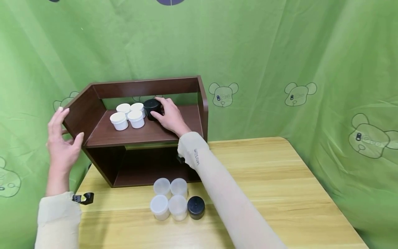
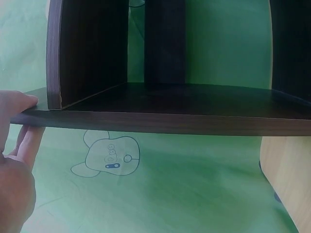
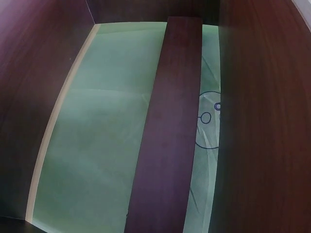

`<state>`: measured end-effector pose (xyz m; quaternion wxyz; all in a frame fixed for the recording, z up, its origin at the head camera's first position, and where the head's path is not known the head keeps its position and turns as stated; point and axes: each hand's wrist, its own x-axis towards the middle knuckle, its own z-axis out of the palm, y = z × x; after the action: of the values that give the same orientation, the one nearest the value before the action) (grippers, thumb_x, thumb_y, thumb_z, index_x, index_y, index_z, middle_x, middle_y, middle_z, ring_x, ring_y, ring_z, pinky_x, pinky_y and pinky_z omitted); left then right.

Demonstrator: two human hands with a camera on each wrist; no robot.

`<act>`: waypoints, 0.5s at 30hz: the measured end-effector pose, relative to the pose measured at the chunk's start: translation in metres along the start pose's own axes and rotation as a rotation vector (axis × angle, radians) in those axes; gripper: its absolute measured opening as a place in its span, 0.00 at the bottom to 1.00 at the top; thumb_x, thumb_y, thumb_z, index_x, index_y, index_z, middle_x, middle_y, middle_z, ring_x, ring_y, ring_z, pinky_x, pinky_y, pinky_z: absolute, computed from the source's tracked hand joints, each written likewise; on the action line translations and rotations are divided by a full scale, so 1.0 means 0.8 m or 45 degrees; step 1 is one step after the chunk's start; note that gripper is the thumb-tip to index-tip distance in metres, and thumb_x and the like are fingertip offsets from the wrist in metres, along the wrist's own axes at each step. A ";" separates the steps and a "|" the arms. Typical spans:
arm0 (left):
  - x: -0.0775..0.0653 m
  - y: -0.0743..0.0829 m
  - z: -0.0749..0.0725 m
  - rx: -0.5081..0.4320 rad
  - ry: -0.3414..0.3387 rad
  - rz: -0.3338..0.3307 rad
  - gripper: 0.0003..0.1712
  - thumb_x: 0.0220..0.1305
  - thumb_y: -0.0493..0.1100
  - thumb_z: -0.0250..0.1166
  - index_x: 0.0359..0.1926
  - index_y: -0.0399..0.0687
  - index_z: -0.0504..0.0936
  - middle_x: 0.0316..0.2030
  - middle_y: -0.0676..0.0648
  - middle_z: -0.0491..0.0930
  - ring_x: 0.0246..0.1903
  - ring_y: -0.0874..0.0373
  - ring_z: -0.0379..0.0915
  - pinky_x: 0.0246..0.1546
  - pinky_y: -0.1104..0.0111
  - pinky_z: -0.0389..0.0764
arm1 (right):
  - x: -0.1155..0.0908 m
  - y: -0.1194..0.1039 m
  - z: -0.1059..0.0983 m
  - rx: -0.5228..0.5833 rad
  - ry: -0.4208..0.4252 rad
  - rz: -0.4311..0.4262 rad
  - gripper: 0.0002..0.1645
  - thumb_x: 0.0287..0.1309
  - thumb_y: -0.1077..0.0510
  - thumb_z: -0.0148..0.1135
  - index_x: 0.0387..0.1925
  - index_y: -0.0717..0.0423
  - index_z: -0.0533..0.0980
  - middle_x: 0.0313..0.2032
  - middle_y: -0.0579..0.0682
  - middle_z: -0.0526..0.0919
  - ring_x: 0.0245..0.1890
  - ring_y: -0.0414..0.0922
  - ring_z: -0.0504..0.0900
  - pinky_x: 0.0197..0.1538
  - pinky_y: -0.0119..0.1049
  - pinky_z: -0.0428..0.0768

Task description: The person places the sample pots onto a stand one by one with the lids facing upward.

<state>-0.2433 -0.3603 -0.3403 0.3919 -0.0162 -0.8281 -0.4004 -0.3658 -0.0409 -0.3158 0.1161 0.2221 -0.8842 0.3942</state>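
Note:
A dark brown two-tier shelf (image 1: 143, 139) stands at the back left of the table. On its upper board my right hand (image 1: 171, 117) holds a black lidded jar (image 1: 151, 105), thumb on the near side and fingers at the far right. Just left of that jar sit several white lidded jars (image 1: 119, 119) in a close group. My left hand (image 1: 62, 145) grips the shelf's left side panel (image 1: 81, 116). In the left wrist view the thumb and fingers (image 2: 32, 145) lie on opposite faces of the panel. The right wrist view shows the shelf's lower compartment, without the hand.
On the table (image 1: 258, 186) before the shelf stand several translucent lidded jars (image 1: 160, 205), with a second black jar (image 1: 196, 207) at their right. A green curtain (image 1: 248, 52) with bear outlines hangs behind and beside the table. My right forearm reaches across the table's front.

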 end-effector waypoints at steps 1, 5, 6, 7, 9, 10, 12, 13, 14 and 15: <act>0.000 0.000 0.000 0.000 0.000 -0.002 0.48 0.63 0.25 0.64 0.78 0.63 0.65 0.79 0.64 0.54 0.47 0.72 0.63 0.38 0.95 0.73 | 0.000 0.000 0.000 -0.002 0.000 0.000 0.39 0.71 0.44 0.63 0.77 0.47 0.65 0.66 0.54 0.73 0.65 0.49 0.74 0.72 0.43 0.75; 0.000 0.001 0.001 0.002 0.004 -0.004 0.48 0.63 0.25 0.64 0.78 0.63 0.65 0.79 0.64 0.54 0.46 0.72 0.64 0.38 0.95 0.73 | -0.001 -0.001 -0.001 -0.017 -0.002 0.007 0.39 0.70 0.44 0.64 0.77 0.46 0.64 0.67 0.53 0.71 0.65 0.49 0.75 0.71 0.43 0.75; 0.000 0.001 0.001 0.006 0.005 -0.004 0.48 0.63 0.25 0.65 0.78 0.63 0.65 0.79 0.64 0.54 0.46 0.72 0.64 0.38 0.95 0.73 | -0.001 -0.001 -0.001 -0.017 0.001 0.007 0.40 0.70 0.44 0.64 0.78 0.46 0.64 0.67 0.54 0.71 0.64 0.49 0.75 0.71 0.43 0.76; 0.000 0.001 0.001 0.008 0.005 -0.004 0.48 0.63 0.25 0.65 0.78 0.64 0.65 0.79 0.64 0.54 0.46 0.72 0.64 0.38 0.95 0.73 | -0.002 -0.001 -0.001 -0.019 0.004 0.007 0.40 0.70 0.45 0.64 0.78 0.46 0.64 0.68 0.54 0.70 0.64 0.49 0.75 0.71 0.43 0.76; 0.000 0.002 0.001 0.010 0.006 -0.005 0.48 0.63 0.25 0.65 0.78 0.64 0.65 0.79 0.65 0.54 0.46 0.72 0.64 0.37 0.95 0.73 | -0.002 -0.002 -0.003 -0.028 0.012 0.001 0.40 0.70 0.45 0.65 0.78 0.45 0.63 0.68 0.53 0.69 0.65 0.49 0.74 0.71 0.43 0.75; 0.000 0.001 0.001 0.013 0.008 -0.003 0.48 0.63 0.25 0.65 0.78 0.64 0.65 0.79 0.65 0.54 0.46 0.72 0.64 0.37 0.95 0.73 | -0.003 -0.002 -0.003 -0.032 0.017 -0.005 0.40 0.70 0.45 0.65 0.78 0.45 0.63 0.68 0.53 0.69 0.65 0.48 0.74 0.71 0.43 0.75; 0.000 0.001 0.001 0.018 0.011 -0.002 0.48 0.63 0.25 0.65 0.78 0.65 0.65 0.79 0.65 0.54 0.46 0.72 0.64 0.37 0.95 0.73 | -0.005 -0.003 -0.006 -0.033 0.020 -0.019 0.40 0.69 0.46 0.65 0.78 0.45 0.63 0.68 0.52 0.69 0.65 0.48 0.74 0.71 0.43 0.75; 0.000 0.001 0.001 0.019 0.012 -0.002 0.48 0.63 0.25 0.65 0.78 0.64 0.65 0.79 0.64 0.54 0.46 0.72 0.63 0.37 0.95 0.73 | -0.006 -0.003 -0.009 -0.033 0.019 -0.028 0.40 0.70 0.46 0.65 0.78 0.45 0.63 0.68 0.52 0.69 0.66 0.48 0.74 0.72 0.44 0.75; 0.000 0.001 0.001 0.019 0.012 -0.001 0.48 0.63 0.25 0.65 0.78 0.64 0.65 0.79 0.64 0.54 0.46 0.72 0.64 0.37 0.95 0.73 | -0.009 -0.004 -0.011 -0.027 0.015 -0.036 0.40 0.70 0.46 0.64 0.78 0.45 0.64 0.68 0.52 0.69 0.66 0.48 0.73 0.72 0.44 0.75; 0.000 0.000 0.001 0.016 0.011 -0.001 0.48 0.63 0.25 0.65 0.78 0.64 0.65 0.79 0.64 0.54 0.46 0.72 0.64 0.37 0.95 0.73 | -0.011 -0.005 -0.014 -0.020 0.010 -0.042 0.39 0.70 0.46 0.64 0.78 0.45 0.64 0.68 0.52 0.69 0.67 0.48 0.73 0.72 0.45 0.75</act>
<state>-0.2434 -0.3597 -0.3406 0.3953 -0.0117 -0.8290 -0.3955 -0.3556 -0.0324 -0.3090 0.1280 0.2342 -0.8830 0.3860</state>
